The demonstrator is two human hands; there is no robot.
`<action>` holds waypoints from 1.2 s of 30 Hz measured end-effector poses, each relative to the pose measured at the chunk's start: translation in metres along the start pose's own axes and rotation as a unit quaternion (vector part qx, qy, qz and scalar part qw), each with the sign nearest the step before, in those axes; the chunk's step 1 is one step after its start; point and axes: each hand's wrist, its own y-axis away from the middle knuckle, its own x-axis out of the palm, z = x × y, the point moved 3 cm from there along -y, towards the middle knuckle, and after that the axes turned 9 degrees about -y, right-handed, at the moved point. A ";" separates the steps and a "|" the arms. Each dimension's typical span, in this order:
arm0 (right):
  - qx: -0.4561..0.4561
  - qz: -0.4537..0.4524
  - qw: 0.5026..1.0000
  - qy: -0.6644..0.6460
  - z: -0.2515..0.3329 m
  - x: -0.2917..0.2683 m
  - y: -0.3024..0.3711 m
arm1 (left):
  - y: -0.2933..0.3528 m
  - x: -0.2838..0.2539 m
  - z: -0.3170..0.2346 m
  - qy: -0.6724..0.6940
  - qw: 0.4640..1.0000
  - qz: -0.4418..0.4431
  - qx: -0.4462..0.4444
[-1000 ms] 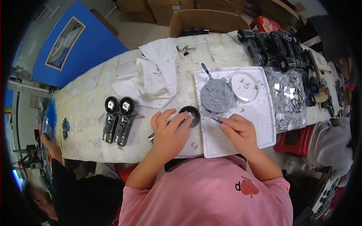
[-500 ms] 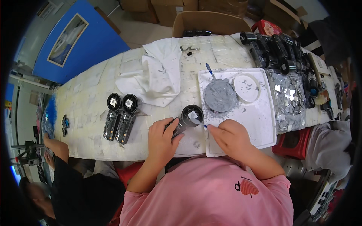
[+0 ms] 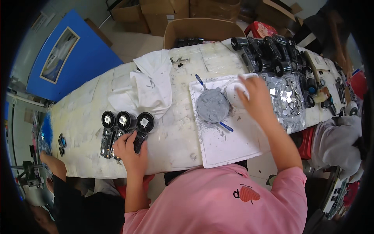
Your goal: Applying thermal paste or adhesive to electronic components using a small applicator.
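Left hand (image 3: 131, 151): fingers curled, thumb and index pinching the handle of one device (image 3: 145, 123), rightmost of three in a row; two more devices (image 3: 108, 119) just left, partly under the fingers. Right hand (image 3: 254, 95): fingers loosely spread at one white dish (image 3: 234, 93); can't tell if touching. Left of those fingers: one paste tub (image 3: 212, 105), two blue tools (image 3: 226, 126), all on one tray (image 3: 230, 150). One cloth (image 3: 154, 87) beyond left fingers.

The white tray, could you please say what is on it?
Gray paste, two blue handles and a white dish partly covered by the right hand; the surface beneath them is hidden.
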 end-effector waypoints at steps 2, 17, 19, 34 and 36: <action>-0.024 -0.060 0.995 0.079 -0.040 0.010 -0.037 | -0.002 0.001 0.001 0.007 1.000 0.001 -0.008; 0.110 -0.046 0.976 -0.180 -0.020 0.008 -0.065 | -0.015 -0.007 -0.047 0.295 0.952 0.003 0.085; 0.018 -0.064 0.969 -0.237 0.032 -0.011 -0.051 | -0.030 -0.009 -0.072 0.339 0.932 0.010 0.128; 0.224 -0.023 0.972 0.068 -0.042 -0.082 0.044 | -0.052 -0.047 -0.087 0.314 0.918 0.037 0.240; 0.285 -0.003 0.949 0.131 -0.103 -0.089 0.062 | -0.053 -0.051 -0.090 0.187 0.939 0.126 0.260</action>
